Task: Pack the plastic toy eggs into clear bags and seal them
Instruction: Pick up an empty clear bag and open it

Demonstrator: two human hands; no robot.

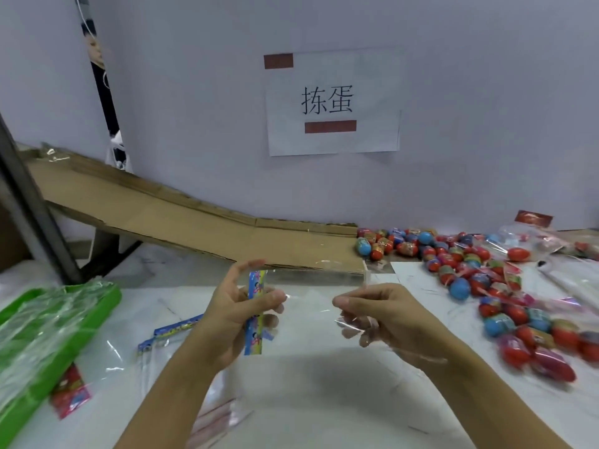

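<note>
I hold a clear bag [311, 286] with a blue printed header strip up over the white table. My left hand [240, 315] pinches the bag at that strip. My right hand [379, 314] pinches the bag's clear film on the other side, fingers curled round it. The bag looks empty and stretches between both hands. A pile of red and blue plastic toy eggs [466, 264] lies on the table to the right, beyond my right hand. Some eggs near the right edge sit inside clear bags [534, 351].
A green tray [48, 338] of clear bags stands at the left. Spare bags with blue strips [168, 332] and a red-header bag [69, 396] lie beside it. A cardboard ramp [194, 222] slopes down from the back left to the eggs. A paper sign [330, 102] hangs on the wall.
</note>
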